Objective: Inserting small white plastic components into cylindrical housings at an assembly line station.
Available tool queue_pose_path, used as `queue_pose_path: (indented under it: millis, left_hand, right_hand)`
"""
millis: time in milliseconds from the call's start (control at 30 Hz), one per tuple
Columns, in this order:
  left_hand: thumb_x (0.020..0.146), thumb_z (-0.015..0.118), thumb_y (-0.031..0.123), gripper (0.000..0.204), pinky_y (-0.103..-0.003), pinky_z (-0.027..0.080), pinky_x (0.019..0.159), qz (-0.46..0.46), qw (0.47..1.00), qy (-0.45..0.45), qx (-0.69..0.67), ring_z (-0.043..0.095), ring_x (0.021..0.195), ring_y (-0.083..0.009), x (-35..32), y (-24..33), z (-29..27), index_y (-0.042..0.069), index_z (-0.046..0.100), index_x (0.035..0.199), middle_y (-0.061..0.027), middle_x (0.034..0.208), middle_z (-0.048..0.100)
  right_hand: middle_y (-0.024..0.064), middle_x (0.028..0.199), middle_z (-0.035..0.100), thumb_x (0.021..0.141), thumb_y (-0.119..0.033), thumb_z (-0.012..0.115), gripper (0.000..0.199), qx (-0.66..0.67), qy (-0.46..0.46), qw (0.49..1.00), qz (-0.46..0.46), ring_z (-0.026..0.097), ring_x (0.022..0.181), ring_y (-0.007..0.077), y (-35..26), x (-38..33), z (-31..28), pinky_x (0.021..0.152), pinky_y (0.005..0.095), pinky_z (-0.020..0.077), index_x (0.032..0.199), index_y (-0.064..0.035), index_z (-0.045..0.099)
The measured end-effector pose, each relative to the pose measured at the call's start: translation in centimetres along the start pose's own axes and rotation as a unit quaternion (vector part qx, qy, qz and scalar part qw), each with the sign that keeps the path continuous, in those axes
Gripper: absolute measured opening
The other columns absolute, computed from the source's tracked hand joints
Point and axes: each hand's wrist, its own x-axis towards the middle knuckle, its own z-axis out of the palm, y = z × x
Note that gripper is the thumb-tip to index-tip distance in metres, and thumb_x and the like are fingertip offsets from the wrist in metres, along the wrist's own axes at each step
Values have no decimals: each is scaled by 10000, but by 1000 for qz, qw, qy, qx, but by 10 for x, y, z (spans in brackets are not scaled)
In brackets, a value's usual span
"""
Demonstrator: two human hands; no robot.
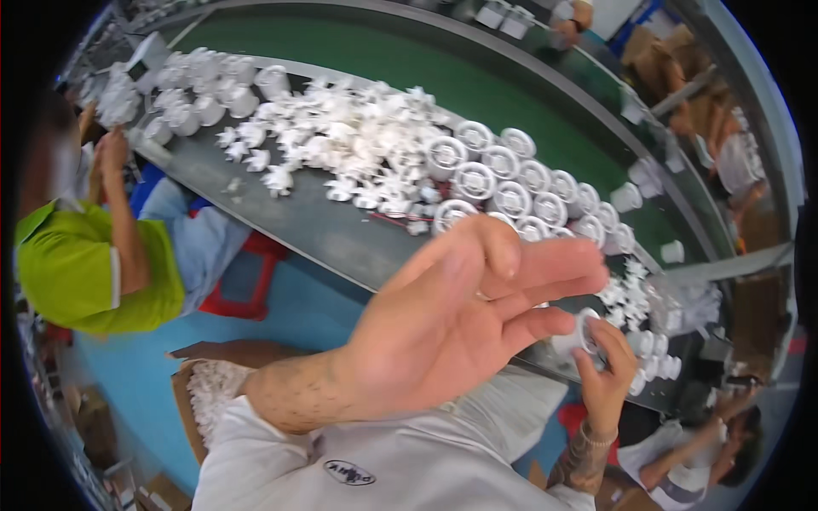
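My left hand (434, 324) is raised close to the camera, palm showing. Its fingers point right, some stretched out and some partly bent, and I see nothing held in it. Farther down on the right, my right hand (609, 366) grips a white round plastic housing (564, 345) between thumb and fingers, at the near edge of the workbench. Behind my left hand stand several white round housings (474, 180) in rows, with ring-shaped tops. Left of them lies a heap of small white plastic parts with pointed arms (349, 128). My left hand hides part of the bench.
A green conveyor belt (358, 49) runs behind the grey workbench (298, 234). More white housings (209, 109) sit at the far left. A cardboard box with white pieces (189, 400) stands beside me. One person in a green shirt (94, 272) sits left, near a red stool (247, 281).
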Motion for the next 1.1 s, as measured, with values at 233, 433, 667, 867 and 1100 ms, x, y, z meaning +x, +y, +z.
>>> queue_pose_path:
  millis: [233,433,667,867,1100]
  left_hand:
    - [1019,385,259,244,-457,314,1087,-54,996,77,7,371,1364,-322,-22,-10,-27,113,541,1138,-137,1357,539]
    - [996,450,203,146,-429,390,1022,-46,992,115,14,552,1187,-311,-35,-20,-32,108,542,1058,-117,1126,669]
    - [965,515,150,127,-356,471,877,-56,911,339,230,656,852,-242,-108,11,-94,73,600,911,-98,897,684]
    - [851,644,100,296,-408,468,892,105,307,257,910,602,987,-340,-81,89,-129,-3,622,1127,-152,1089,648]
    - [838,648,130,220,-449,470,762,-10,109,155,982,587,888,-390,-47,122,-149,-2,624,1013,-193,938,617]
  right_hand:
    - [148,1050,592,772,34,669,335,-71,61,995,41,576,952,279,51,-45,18,862,348,452,1094,17,580]
    - [181,1054,596,804,24,658,300,-72,74,994,44,586,962,329,69,-56,29,874,383,459,1095,21,585]
    - [174,1110,587,836,42,620,283,-126,97,987,29,578,1025,320,82,-59,38,901,375,455,1115,34,576]
    - [166,1119,630,819,34,669,296,-172,164,971,-7,594,1028,323,104,-75,52,905,386,464,1109,27,612]
    - [161,1040,668,783,21,712,324,-190,162,968,-33,631,947,345,106,-75,57,866,420,490,1097,-1,636]
